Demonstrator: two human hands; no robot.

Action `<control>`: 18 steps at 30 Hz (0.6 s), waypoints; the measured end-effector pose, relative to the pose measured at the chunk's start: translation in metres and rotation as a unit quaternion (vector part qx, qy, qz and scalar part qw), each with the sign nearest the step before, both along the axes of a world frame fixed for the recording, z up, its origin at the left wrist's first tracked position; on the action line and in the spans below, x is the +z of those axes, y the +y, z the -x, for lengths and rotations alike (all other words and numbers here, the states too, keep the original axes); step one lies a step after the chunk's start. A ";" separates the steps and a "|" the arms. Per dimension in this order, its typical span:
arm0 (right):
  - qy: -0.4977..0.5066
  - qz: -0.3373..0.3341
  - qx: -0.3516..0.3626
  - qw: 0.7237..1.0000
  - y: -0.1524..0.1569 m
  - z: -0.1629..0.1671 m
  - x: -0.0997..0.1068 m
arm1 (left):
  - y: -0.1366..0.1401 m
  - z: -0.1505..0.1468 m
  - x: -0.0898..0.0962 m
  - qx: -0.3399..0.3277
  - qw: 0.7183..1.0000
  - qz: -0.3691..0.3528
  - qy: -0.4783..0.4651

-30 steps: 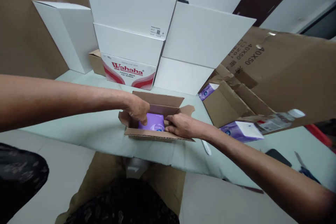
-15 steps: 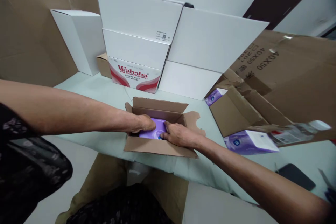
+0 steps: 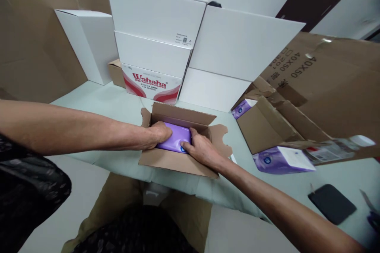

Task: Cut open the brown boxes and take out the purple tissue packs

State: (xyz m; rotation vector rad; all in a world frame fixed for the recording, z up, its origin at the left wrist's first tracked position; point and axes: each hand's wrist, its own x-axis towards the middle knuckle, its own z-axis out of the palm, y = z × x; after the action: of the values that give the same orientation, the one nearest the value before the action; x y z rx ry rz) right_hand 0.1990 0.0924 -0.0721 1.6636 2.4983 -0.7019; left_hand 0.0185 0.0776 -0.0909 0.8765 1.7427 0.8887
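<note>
A purple tissue pack (image 3: 175,136) lies inside a small open cardboard box (image 3: 178,162) near the front of the table, its flaps spread outward. My left hand (image 3: 161,132) is closed round the pack's left end, with most of its fingers hidden down the side. At the right end my right hand (image 3: 202,146) grips it, thumb on top near a round blue mark and the index finger at the far corner. The other fingertips and the box's floor are out of sight.
Behind the box stands a white Wahaha carton (image 3: 152,83) with tall raised flaps. To the right are another purple pack (image 3: 274,160), a clear plastic bottle (image 3: 338,148), a brown carton (image 3: 267,122), a black flat pad (image 3: 332,204) and scissors (image 3: 372,213).
The tissue pack sits higher in the box and shows more of its top. My hands have moved apart to its two ends. The cardboard box has shifted and tilted slightly.
</note>
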 end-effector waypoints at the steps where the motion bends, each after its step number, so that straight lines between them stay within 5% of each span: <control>1: 0.006 -0.006 -0.008 1.000 -0.001 0.001 0.001 | 0.000 0.000 0.005 0.003 0.999 0.021 0.026; 9: -0.034 -0.012 0.020 0.999 -0.009 0.010 0.010 | -0.007 -0.003 0.015 0.005 0.988 0.094 0.120; 18: -0.083 -0.069 0.025 0.994 -0.013 0.006 0.027 | -0.004 0.003 0.000 -0.031 0.994 0.056 0.089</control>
State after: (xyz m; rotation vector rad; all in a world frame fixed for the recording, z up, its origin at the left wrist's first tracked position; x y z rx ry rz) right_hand 0.1935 0.0798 -0.0448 1.6212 2.5107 -0.3769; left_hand 0.0159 0.0741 -0.0907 0.9538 1.8871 0.6822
